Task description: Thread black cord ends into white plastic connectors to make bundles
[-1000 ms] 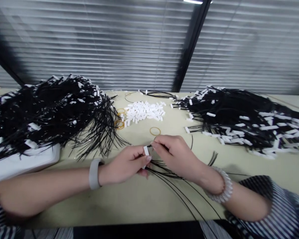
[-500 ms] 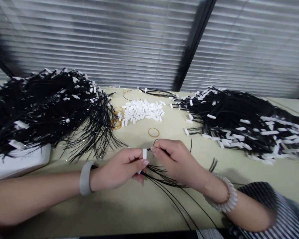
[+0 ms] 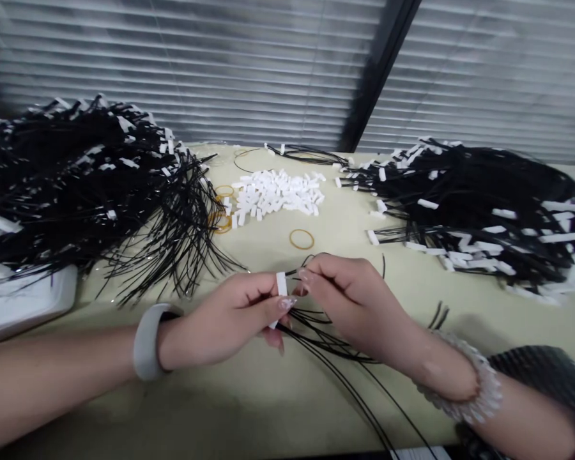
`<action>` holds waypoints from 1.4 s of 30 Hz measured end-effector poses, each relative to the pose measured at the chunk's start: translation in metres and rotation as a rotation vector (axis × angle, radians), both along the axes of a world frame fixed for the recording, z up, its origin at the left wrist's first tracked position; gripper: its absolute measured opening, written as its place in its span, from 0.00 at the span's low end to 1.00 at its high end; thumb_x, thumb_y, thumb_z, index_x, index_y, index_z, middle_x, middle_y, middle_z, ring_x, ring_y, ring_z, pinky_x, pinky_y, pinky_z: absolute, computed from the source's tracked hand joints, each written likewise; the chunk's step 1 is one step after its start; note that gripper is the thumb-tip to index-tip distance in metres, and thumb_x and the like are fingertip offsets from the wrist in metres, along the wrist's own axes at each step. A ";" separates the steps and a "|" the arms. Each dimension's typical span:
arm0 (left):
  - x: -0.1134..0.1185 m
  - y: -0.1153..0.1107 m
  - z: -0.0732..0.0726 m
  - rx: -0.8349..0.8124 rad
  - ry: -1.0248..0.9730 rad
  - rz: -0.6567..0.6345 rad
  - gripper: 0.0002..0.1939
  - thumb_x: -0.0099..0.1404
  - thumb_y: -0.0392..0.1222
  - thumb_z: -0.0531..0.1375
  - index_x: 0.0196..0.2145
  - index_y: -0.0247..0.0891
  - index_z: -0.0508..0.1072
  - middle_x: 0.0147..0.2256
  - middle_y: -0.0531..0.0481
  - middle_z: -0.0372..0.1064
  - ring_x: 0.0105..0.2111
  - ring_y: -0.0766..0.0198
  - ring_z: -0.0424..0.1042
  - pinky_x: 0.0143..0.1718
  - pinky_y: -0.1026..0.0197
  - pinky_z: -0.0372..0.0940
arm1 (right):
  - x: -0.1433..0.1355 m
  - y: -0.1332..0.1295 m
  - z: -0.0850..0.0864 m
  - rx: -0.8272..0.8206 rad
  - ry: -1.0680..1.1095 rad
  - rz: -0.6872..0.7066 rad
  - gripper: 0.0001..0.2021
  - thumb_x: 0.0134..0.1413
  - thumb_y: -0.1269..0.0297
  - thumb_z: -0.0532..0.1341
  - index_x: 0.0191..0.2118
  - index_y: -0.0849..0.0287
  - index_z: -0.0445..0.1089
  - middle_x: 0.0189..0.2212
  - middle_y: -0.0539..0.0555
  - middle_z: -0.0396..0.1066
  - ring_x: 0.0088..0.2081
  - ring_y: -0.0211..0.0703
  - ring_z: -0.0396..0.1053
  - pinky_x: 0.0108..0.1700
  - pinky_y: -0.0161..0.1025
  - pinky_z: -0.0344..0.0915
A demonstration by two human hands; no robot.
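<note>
The left hand (image 3: pixel 237 313) pinches a small, flat-sided white connector (image 3: pixel 282 285) between thumb and fingers. Just beside the connector, the right hand (image 3: pixel 349 291) closes its fingertips near thin, glossy black wires (image 3: pixel 330 338), which fan out from it in loose curves. Beyond the connector, a round amber rubber band (image 3: pixel 301 239) lies on the smooth tabletop (image 3: pixel 211 409).

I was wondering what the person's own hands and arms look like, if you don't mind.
The left hand has pale decoration on its thumbnail and a smooth grey band at the wrist. The right hand has a clear, ridged bracelet at its wrist, with a striped sleeve farther up.
</note>
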State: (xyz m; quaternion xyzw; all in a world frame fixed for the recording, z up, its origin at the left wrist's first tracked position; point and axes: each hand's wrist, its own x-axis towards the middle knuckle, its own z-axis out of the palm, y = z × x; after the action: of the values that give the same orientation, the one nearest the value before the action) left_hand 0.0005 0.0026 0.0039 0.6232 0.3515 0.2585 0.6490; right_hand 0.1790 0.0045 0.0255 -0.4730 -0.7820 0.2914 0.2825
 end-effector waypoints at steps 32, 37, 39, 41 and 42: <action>0.001 0.001 -0.001 -0.140 0.029 -0.036 0.12 0.61 0.43 0.54 0.23 0.34 0.63 0.22 0.55 0.64 0.18 0.73 0.65 0.21 0.68 0.65 | 0.008 0.002 -0.008 0.582 -0.337 0.152 0.10 0.49 0.78 0.48 0.27 0.59 0.63 0.23 0.50 0.64 0.25 0.34 0.58 0.26 0.32 0.52; 0.002 0.002 0.000 -0.125 0.048 -0.053 0.12 0.61 0.44 0.54 0.22 0.35 0.63 0.21 0.56 0.64 0.17 0.73 0.65 0.19 0.70 0.63 | 0.005 0.004 -0.012 0.605 -0.310 0.143 0.11 0.43 0.80 0.46 0.26 0.60 0.62 0.22 0.50 0.62 0.24 0.34 0.55 0.25 0.32 0.52; 0.002 0.003 0.001 -0.121 0.045 -0.067 0.13 0.60 0.44 0.55 0.22 0.35 0.62 0.22 0.56 0.64 0.17 0.73 0.65 0.18 0.70 0.63 | 0.005 0.004 -0.013 0.617 -0.307 0.143 0.12 0.42 0.81 0.46 0.25 0.60 0.62 0.21 0.50 0.61 0.23 0.34 0.54 0.25 0.32 0.51; 0.002 0.003 0.001 -0.112 0.040 -0.082 0.13 0.60 0.44 0.55 0.22 0.34 0.63 0.22 0.55 0.65 0.17 0.74 0.65 0.18 0.70 0.63 | 0.005 0.004 -0.014 0.631 -0.316 0.143 0.12 0.42 0.82 0.46 0.25 0.60 0.62 0.21 0.50 0.60 0.23 0.34 0.53 0.24 0.32 0.50; 0.001 0.003 0.001 -0.106 0.041 -0.088 0.13 0.60 0.44 0.54 0.22 0.34 0.63 0.22 0.55 0.65 0.17 0.73 0.65 0.18 0.70 0.64 | 0.005 0.005 -0.015 0.643 -0.323 0.145 0.12 0.43 0.81 0.46 0.24 0.60 0.62 0.21 0.50 0.59 0.23 0.34 0.53 0.24 0.33 0.50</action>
State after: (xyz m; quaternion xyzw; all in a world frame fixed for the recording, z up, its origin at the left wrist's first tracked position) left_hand 0.0017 0.0060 0.0050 0.6078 0.3502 0.1981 0.6846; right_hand 0.1841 0.0090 0.0108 -0.3432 -0.8997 -0.0284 0.2682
